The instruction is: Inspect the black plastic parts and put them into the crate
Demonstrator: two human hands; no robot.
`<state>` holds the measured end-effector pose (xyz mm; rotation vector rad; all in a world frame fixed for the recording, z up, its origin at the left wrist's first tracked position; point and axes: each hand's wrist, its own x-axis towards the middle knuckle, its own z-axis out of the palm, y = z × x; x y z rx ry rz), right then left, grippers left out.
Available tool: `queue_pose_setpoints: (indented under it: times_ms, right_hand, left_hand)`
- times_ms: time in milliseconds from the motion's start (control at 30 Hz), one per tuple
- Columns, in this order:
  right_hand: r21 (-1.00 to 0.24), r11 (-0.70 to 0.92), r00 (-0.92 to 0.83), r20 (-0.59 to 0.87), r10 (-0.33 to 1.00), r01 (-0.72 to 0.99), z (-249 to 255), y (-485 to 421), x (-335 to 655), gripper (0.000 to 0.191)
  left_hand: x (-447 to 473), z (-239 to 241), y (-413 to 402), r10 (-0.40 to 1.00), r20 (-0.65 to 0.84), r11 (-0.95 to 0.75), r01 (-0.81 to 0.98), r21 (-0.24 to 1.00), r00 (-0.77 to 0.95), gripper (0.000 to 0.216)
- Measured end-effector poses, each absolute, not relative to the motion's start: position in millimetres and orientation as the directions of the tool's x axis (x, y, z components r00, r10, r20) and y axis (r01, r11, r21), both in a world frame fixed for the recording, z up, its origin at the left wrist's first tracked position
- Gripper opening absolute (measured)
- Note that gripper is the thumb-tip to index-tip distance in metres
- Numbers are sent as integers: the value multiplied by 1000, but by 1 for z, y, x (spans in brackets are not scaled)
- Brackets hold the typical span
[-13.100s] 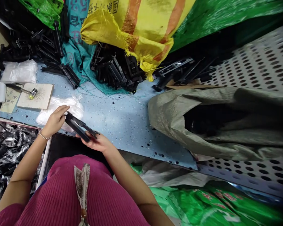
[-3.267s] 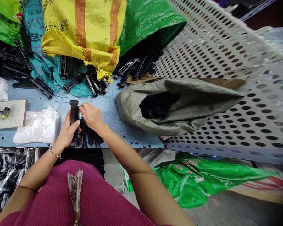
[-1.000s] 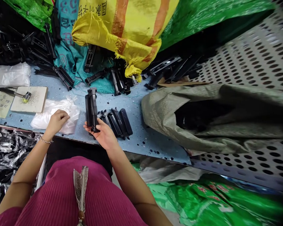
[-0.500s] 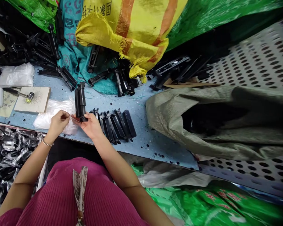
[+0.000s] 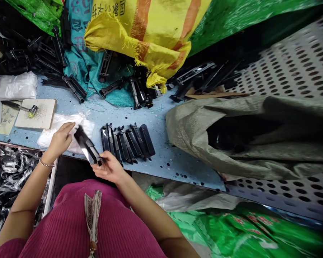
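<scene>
My right hand grips the near end of a long black plastic part, which lies tilted and points up to the left. My left hand rests at the part's far end, fingers curved against it, over a clear plastic bag. To the right, a row of several similar black parts lies side by side on the blue perforated table.
A grey-green sack with black parts inside lies open at the right. Yellow, teal and green sacks and loose black parts crowd the back. A small hammer lies on a board at the left. A perforated panel leans at the right.
The black part stood upright half a second ago; it has now tilted down and come nearer to me. My right hand has dropped toward the table edge, and my left hand has shifted to the part's far end.
</scene>
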<state>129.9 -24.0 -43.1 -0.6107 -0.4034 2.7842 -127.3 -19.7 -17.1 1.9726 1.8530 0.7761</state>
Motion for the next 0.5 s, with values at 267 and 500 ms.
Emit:
queue_pose_setpoints:
  times_ms: [267,500]
  right_hand:
    - [-99,-988,-968,-211,138,-119,-64,-25,127,37]
    - [-124,-968,-944,-223,244,-220,-60,-30,129,34]
  left_hand:
    - [-122,-19,-45,987,142,-128,889,439,72,76]
    - [-130,-22,-46,988,153,-82,885,458,12,78]
